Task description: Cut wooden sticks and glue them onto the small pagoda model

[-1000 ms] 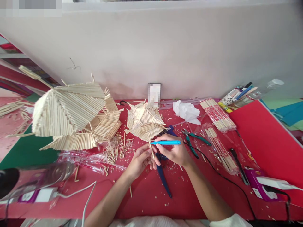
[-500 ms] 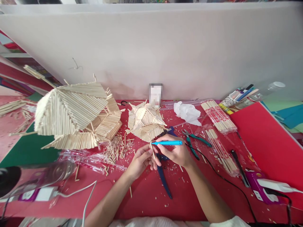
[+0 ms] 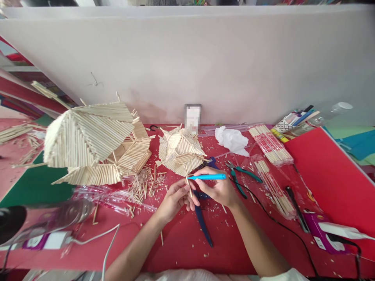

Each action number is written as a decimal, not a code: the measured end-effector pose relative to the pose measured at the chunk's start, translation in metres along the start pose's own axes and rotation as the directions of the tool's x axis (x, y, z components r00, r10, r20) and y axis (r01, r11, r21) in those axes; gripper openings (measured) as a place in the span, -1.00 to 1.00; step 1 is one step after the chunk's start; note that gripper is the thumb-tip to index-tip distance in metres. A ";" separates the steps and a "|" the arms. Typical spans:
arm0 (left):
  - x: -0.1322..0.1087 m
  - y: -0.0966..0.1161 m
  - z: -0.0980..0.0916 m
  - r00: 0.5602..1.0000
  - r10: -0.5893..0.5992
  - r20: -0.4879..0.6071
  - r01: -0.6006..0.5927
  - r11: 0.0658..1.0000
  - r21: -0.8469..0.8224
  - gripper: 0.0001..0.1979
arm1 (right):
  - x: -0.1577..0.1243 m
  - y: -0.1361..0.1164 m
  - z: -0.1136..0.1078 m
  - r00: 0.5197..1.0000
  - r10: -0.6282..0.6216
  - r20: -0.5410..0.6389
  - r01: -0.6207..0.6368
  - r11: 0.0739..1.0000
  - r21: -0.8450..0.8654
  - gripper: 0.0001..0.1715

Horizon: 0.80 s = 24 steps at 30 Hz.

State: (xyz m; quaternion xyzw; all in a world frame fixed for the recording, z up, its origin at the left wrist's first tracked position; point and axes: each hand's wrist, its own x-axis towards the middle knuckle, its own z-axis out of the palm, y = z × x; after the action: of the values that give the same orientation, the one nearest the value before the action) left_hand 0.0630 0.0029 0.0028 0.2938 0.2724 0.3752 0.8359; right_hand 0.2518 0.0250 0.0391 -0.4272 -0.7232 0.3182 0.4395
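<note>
My left hand is closed in a pinch on a short wooden stick, held upright over the red table. My right hand grips a light blue pen-like tool, its tip touching the top of the stick. Both hands hover just in front of a small star-shaped stick model. Dark blue cutters lie on the table under the hands.
A large stick-built model stands at the left, with loose stick offcuts beside it. Green-handled pliers, packs of sticks, a crumpled tissue, a black cable and a purple device lie right.
The view has shifted slightly; both hands stay in the same place with the tool tip at the stick.
</note>
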 end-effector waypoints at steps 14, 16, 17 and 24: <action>0.001 -0.001 0.000 1.000 -0.009 0.003 0.009 1.000 -0.013 -0.65 | -0.001 0.000 -0.001 1.000 0.015 0.018 -0.015 1.000 0.002 -0.91; 0.001 -0.001 0.001 1.000 -0.008 0.002 0.008 1.000 -0.010 -0.66 | -0.001 0.000 0.000 1.000 0.019 0.010 -0.018 1.000 -0.003 -0.91; 0.001 -0.001 0.001 1.000 -0.008 0.001 0.008 1.000 -0.008 -0.66 | -0.001 0.000 0.000 1.000 0.020 0.008 -0.020 1.000 -0.004 -0.91; -0.001 0.001 0.002 1.000 -0.015 -0.016 0.015 1.000 0.019 -0.65 | -0.004 0.001 -0.017 0.999 0.029 -0.024 -0.028 0.999 0.043 -0.90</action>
State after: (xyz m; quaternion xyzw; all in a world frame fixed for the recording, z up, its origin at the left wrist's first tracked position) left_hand 0.0634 0.0025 0.0047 0.2968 0.2846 0.3686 0.8337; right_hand 0.2681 0.0232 0.0438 -0.4319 -0.7045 0.3345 0.4530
